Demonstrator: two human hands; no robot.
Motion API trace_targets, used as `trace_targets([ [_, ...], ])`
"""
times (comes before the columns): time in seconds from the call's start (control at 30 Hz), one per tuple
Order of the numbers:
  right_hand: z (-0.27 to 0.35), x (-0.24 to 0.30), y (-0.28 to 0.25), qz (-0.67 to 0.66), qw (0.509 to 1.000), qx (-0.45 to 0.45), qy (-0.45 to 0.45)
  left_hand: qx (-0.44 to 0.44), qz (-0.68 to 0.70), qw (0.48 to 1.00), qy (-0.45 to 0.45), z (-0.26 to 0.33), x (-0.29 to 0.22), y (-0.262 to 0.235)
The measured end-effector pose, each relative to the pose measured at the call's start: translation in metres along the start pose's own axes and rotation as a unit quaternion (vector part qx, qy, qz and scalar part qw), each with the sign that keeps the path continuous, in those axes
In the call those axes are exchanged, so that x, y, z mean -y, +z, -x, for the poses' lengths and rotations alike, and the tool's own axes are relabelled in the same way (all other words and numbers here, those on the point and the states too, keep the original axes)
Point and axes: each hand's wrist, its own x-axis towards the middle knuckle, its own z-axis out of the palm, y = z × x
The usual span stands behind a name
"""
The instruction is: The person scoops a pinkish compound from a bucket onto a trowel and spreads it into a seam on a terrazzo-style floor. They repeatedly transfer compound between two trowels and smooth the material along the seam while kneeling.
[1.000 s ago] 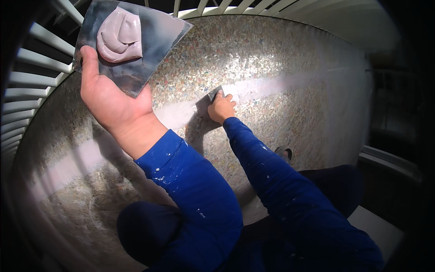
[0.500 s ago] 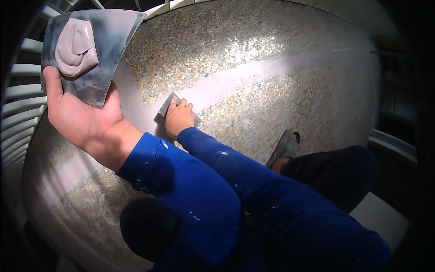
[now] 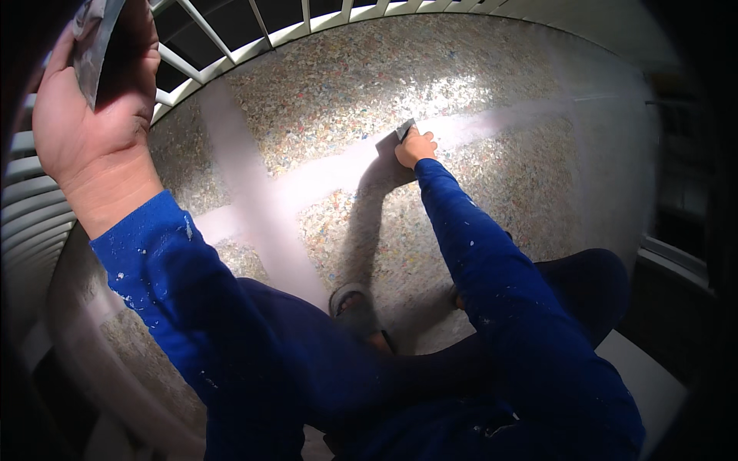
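Up at the far left, my left hand (image 3: 96,142) grips a grey mixing plate (image 3: 94,58). The plate is tipped nearly edge-on and partly cut off by the picture's edge, so the putty on its face can hardly be made out. My right hand (image 3: 416,148) is farther out near the middle, fingers closed around a grey putty knife (image 3: 405,129). Its blade is down at a pale pink putty band (image 3: 323,178) crossing the speckled panel (image 3: 323,92). The knife's handle is hidden by my fingers.
A white railing (image 3: 219,42) curves along the far and left edges. Another pale band (image 3: 257,203) crosses the first one left of centre. My sandalled foot (image 3: 350,301) and bent knees are close below. Shadow from my right arm falls across the panel.
The knife in my right hand has moved right and farther away along the band. My left hand has shifted up and left, turning the plate from face-on to nearly edge-on. My foot has come into view.
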Motion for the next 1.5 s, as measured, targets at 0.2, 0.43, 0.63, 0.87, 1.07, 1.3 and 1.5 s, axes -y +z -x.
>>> trace_targets([
  [0.2,0.065,0.070,0.059,-0.022,1.000,0.007,-0.013,-0.219,-0.034,0.974,0.038,0.092,0.032,-0.025],
  [0.43,0.130,0.127,0.132,0.041,0.997,0.007,-0.072,-0.192,0.012,0.980,-0.045,0.092,0.035,-0.043],
  [0.63,0.160,0.125,0.138,0.114,0.978,0.039,-0.168,-0.190,0.007,0.981,-0.028,0.090,0.050,-0.048],
  [0.87,0.131,0.054,0.087,0.335,0.812,-0.097,-0.468,-0.307,0.005,0.952,-0.008,0.069,0.067,-0.023],
  [1.07,0.078,0.055,0.095,0.410,0.735,-0.086,-0.533,-0.206,0.032,0.978,-0.031,0.070,0.069,-0.023],
  [1.3,0.137,0.000,0.107,0.349,0.807,-0.045,-0.474,-0.196,0.032,0.979,-0.045,0.069,0.072,-0.030],
  [1.5,0.047,-0.022,0.022,0.052,0.989,-0.060,-0.123,-0.181,0.049,0.981,-0.040,0.063,0.080,-0.027],
])
